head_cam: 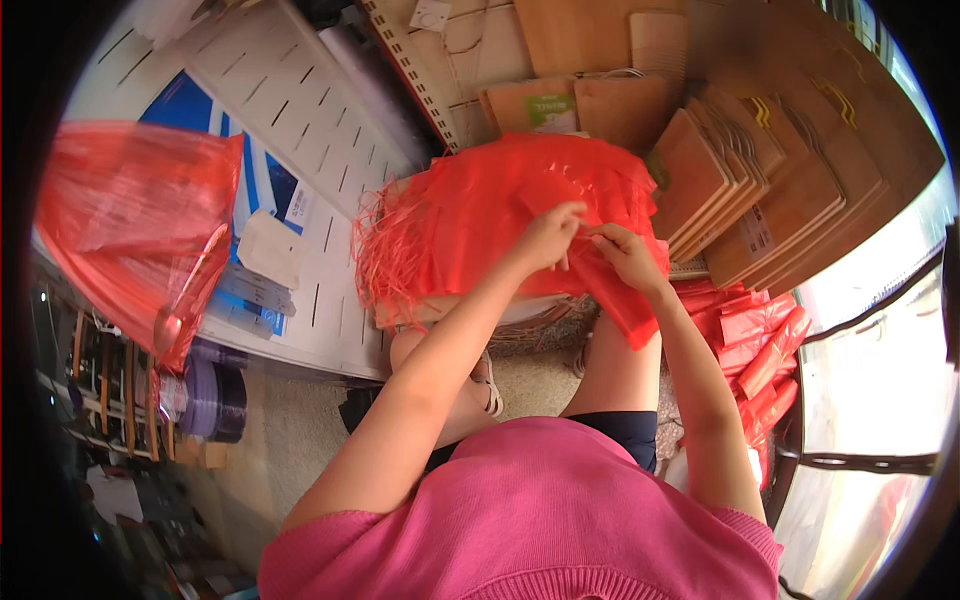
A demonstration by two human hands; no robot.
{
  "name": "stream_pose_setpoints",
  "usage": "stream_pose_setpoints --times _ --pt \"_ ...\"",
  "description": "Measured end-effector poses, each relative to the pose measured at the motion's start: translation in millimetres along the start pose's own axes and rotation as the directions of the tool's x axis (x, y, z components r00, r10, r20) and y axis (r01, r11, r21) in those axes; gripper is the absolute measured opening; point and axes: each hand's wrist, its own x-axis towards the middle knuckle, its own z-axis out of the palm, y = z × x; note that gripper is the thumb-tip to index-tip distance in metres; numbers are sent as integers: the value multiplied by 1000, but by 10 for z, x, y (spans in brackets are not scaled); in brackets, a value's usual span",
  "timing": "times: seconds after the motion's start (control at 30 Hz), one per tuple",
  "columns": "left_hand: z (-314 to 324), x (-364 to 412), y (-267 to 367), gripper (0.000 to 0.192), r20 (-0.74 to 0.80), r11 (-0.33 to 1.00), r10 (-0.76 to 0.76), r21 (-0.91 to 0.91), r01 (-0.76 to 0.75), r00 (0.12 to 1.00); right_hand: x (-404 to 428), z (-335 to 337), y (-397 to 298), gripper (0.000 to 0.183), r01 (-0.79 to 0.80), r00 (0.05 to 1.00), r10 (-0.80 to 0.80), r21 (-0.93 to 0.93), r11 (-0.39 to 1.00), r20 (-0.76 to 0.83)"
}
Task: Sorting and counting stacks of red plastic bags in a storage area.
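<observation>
A stack of red plastic bags [480,225] covers a low support before my knees. Many thin red plastic strips [390,247] hang in a tangle at its left side. Over the stack, my left hand [551,238] is bent with its fingertips close to those of the other hand; its exact grip is unclear. My right hand [628,256] pinches a thin end of red plastic between thumb and fingers. Below it, a long folded red bag [619,304] slants down across my knee; whether it joins the pinched end is hidden.
Wooden cutting boards [780,202] with handles lean at the right. Bundled red bags [757,345] are piled below them. At left is a slotted white metal shelf [330,225] with a large red plastic bag [142,217] on it. Purple rolls [210,390] are beneath.
</observation>
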Motion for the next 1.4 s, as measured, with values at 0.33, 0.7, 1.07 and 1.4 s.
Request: stream_pose_setpoints --times 0.33,0.7,1.07,1.4 --pt "140 -164 -384 28 -136 833 488 368 -413 862 -26 -139 -96 20 72 997 -68 -84 994 47" --pt "459 297 -762 23 -156 996 88 20 -86 984 75 -250 107 24 274 960 -206 -486 830 188" --pt "365 328 -812 10 -120 980 -40 -200 16 992 89 -75 -4 35 305 952 -230 -568 764 202" --pt "340 304 -1247 13 -297 752 264 659 -3 918 150 46 -46 34 229 969 -152 -475 850 196"
